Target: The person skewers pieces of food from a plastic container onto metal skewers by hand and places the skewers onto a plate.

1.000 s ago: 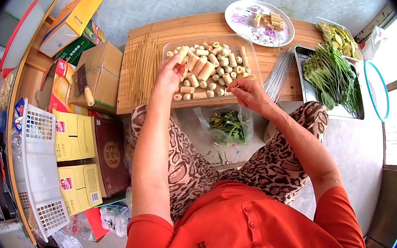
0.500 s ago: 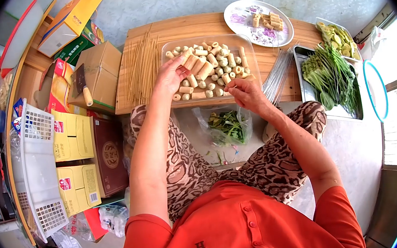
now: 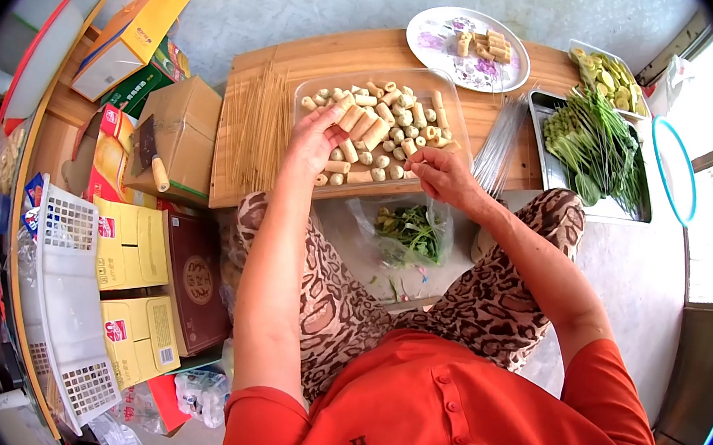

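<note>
My left hand is closed around a short row of beige tube-shaped food pieces, held above the left part of a clear plastic tray. More tubes and several greenish round balls lie loose in the tray. At the tray's near right corner, my right hand has its thumb and fingers pinched together. Whatever thin thing may be between those fingers is too small to make out. Bare wooden skewers are spread on the table left of the tray.
The wooden table also bears a floral plate with finished-looking rows of tubes, metal skewers, a metal tray of greens and a sliced-vegetable container. Below sits a bag of leaves. Boxes stand at left.
The whole view has shifted slightly, so the table sits a little lower. Both hands keep nearly the same places over the tray, the left still gripping the row of tubes.
</note>
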Action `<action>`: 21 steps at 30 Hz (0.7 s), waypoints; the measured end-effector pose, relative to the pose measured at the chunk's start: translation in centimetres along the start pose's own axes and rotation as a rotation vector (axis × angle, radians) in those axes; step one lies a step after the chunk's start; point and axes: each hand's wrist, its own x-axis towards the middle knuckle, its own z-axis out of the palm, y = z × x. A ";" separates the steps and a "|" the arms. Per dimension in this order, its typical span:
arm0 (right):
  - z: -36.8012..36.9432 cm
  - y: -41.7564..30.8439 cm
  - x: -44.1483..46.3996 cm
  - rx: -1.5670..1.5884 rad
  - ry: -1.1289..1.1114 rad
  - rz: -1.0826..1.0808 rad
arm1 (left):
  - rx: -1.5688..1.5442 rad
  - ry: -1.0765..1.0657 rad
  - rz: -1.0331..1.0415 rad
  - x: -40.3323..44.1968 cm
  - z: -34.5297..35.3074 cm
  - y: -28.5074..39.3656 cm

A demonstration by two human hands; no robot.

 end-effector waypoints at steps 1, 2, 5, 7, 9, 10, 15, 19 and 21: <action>0.1 -0.1 -0.1 0.013 0.003 0.007 | -0.001 0.011 0.005 -0.1 0.0 0.0; 0.1 -0.3 -0.1 0.025 0.006 0.013 | -0.002 0.013 0.009 -0.1 0.1 0.2; 0.1 0.1 0.1 0.057 -0.001 0.006 | -0.001 -0.030 0.007 -0.3 0.1 0.3; 0.2 -0.1 0.0 0.065 0.000 0.013 | 0.002 -0.034 -0.007 -0.2 0.0 0.2; 0.2 -0.5 -0.1 0.073 0.000 0.021 | -0.003 -0.032 0.019 -0.4 0.3 0.2; 0.2 -0.9 -0.1 0.081 -0.001 0.031 | -0.008 -0.030 0.044 -0.5 0.4 0.2; 0.2 -0.8 0.0 0.028 0.001 0.036 | -0.035 0.106 0.118 0.0 -0.3 -0.1; 0.2 -0.3 0.0 -0.210 0.103 -0.088 | -0.037 0.184 0.144 -0.5 -0.1 0.3; 0.1 0.5 0.2 -0.264 0.167 -0.186 | -0.064 0.130 0.148 -0.3 -0.5 0.0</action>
